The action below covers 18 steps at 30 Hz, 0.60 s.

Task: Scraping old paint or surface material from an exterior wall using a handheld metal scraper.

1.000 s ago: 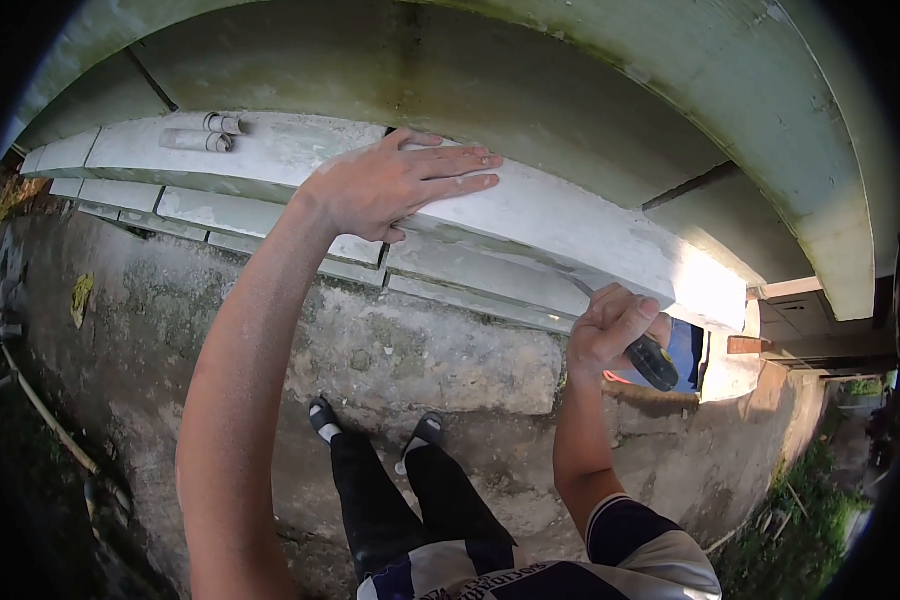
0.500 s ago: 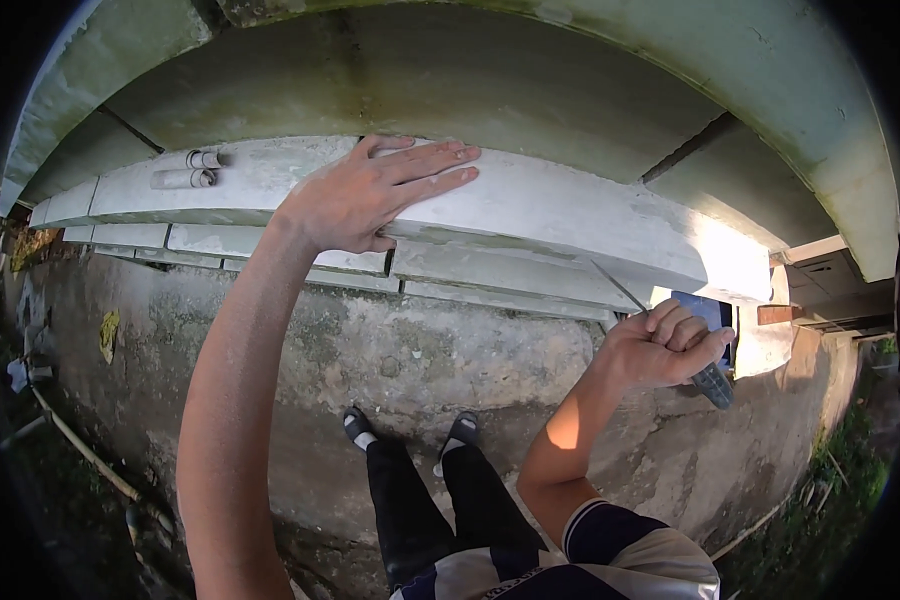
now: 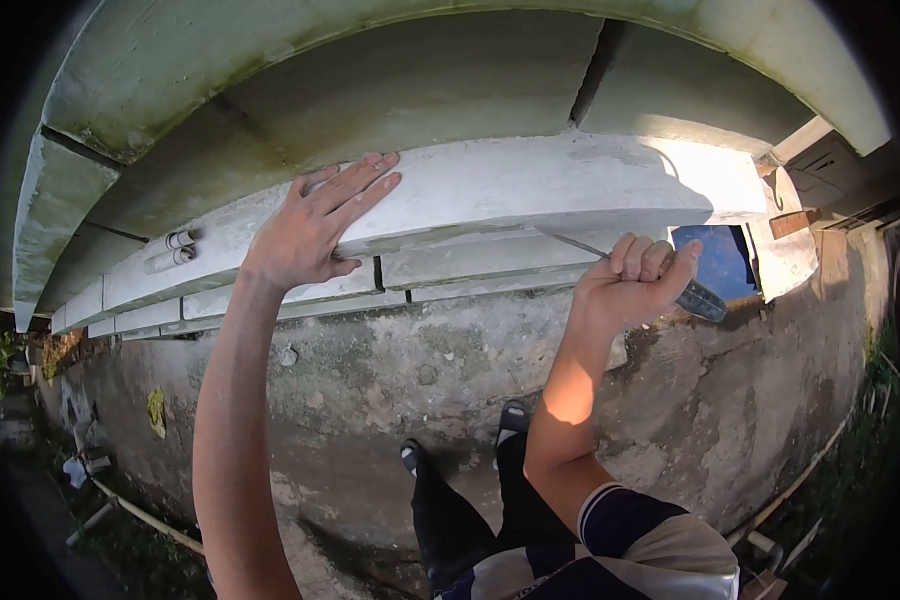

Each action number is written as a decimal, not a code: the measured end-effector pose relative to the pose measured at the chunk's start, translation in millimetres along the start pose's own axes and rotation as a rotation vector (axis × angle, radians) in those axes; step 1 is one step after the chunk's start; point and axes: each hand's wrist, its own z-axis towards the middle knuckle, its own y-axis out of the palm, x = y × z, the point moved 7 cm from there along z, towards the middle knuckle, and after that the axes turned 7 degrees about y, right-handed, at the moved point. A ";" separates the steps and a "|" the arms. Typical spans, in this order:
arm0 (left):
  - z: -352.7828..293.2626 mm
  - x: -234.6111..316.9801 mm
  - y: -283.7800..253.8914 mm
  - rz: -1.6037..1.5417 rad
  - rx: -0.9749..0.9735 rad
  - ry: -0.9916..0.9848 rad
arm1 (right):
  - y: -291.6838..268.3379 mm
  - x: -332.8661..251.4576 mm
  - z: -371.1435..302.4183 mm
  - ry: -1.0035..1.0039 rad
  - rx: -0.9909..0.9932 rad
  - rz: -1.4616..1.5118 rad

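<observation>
My left hand (image 3: 308, 228) lies with fingers spread on top of a long white-dusted ledge (image 3: 500, 185), thumb near its front edge. To the right, my right hand (image 3: 625, 278) is closed round the dark handle (image 3: 706, 302) of a hand tool with a narrow metal blade (image 3: 575, 243). The blade points left, its tip close to the front lower edge of the ledge. It appears thin from this side, so I cannot tell the exact kind of tool.
Two rolled grey-white pieces (image 3: 172, 252) rest on the ledge's left part. Pale green panels (image 3: 400, 85) rise behind it. At the right are a blue surface (image 3: 718, 262) and a white sheet (image 3: 785, 255). Below is rough stained concrete (image 3: 370, 375), with a pipe (image 3: 150, 515) at lower left.
The whole view has shifted, the ledge's right end and blue surface showing more. My left hand stays flat on the ledge; the right hand keeps its hold, its blade now tilted flatter.
</observation>
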 end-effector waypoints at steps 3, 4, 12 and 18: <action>-3.9 2.5 -1.8 0.013 -0.040 -0.005 | 5.2 29.9 -15.6 0.117 0.173 0.009; -5.2 0.0 -0.8 0.019 -0.031 -0.017 | 7.4 40.2 -20.9 0.200 0.240 -0.028; -3.7 -0.6 1.1 0.003 -0.010 0.030 | -36.2 22.9 -2.8 0.092 0.321 0.106; -3.4 -1.2 -0.7 0.011 -0.038 0.018 | -37.6 10.9 -14.3 0.064 0.333 0.234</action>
